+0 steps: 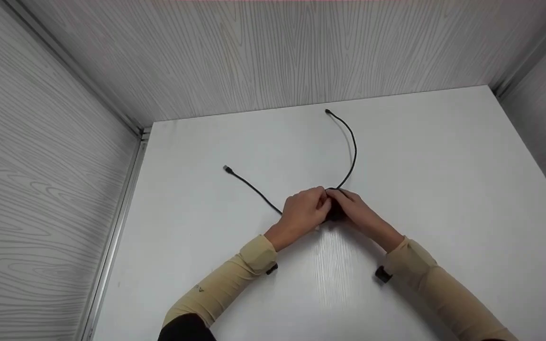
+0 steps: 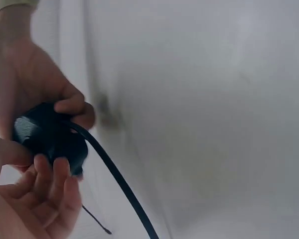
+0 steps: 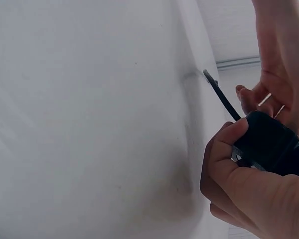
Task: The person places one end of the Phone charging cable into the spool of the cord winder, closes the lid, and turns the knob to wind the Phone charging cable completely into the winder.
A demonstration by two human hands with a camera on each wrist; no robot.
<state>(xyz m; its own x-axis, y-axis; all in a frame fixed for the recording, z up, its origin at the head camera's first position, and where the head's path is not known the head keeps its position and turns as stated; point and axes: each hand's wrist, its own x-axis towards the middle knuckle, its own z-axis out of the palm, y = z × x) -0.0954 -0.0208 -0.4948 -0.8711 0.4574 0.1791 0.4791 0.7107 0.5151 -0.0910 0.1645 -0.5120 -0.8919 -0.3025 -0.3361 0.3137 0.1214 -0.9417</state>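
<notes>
Both hands hold a small black object with rounded edges [image 1: 335,211] over the middle of the white table; its exact kind cannot be told. My left hand [image 1: 303,211] pinches its left side, thumb and fingertips on the dark surface [image 2: 72,147] in the left wrist view. On the other side, my right hand [image 1: 359,213] grips it, and the right wrist view has that thumb and fingers wrapped about the dark body [image 3: 269,142]. A black cable [image 1: 355,149] curves away from the hands toward the back. Another cable length [image 1: 256,191] runs out to the left, ending in a metal-tipped plug [image 1: 227,168].
The white tabletop [image 1: 197,265] meets a wood-grain panel [image 1: 263,57] at the back. More panels rise at the left [image 1: 40,180] and right. The far cable end [image 1: 328,111] lies near the back edge. Small black devices [image 1: 383,274] sit at both wrists.
</notes>
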